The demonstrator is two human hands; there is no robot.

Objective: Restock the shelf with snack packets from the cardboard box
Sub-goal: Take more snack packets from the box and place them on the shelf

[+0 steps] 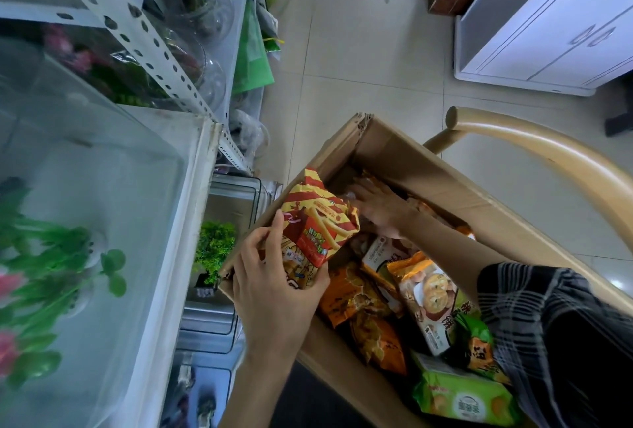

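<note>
The white metal shelf (161, 61) fills the left side, and on it stand glass tanks (102, 170) with green plastic plants. To the right of it, on the pale tiled floor (359, 68), the open cardboard box (445, 181) stands inside the curved wooden back of a chair (548, 150). A white cabinet (548, 33) is in the upper right corner, well apart from the box.

The box holds many snack packets: orange packets (352, 294) in the middle, a packet with a biscuit picture (428, 294) beside them, and a green packet (462, 400) at the near end.

The left hand (274, 283) is at the box's left wall. Its fingers curl around a red and yellow striped packet (318, 222), which sticks up over the box edge, thumb on the left side. The right hand (380, 211), coming out of a dark checked sleeve (548, 325), reaches deep into the far end of the box and lies on the packets there. It is blurred, so one cannot tell if its fingers hold anything.
</note>
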